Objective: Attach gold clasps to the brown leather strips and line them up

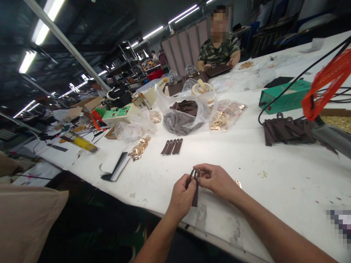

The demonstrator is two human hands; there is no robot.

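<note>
Near the front edge of the white table, my left hand [181, 197] is closed around a dark brown leather strap tab [195, 199], its lower end hanging below the fingers. The fingers of my right hand [216, 179] are pinched at the tab's upper, looped end; whether they also hold a small fitting is hidden. Ahead lies a row of several similar brown tabs [172, 147], side by side. Just beyond my right wrist is a small gold-coloured metal piece [238, 183].
Gold metal fittings [140, 148] lie in a pile at left. Behind the row stands a plastic bag of brown tabs [185, 120], beside a bag of gold fittings [223, 118]. More tabs [287, 129] lie right, near a green box [285, 95]. A person [219, 51] sits opposite.
</note>
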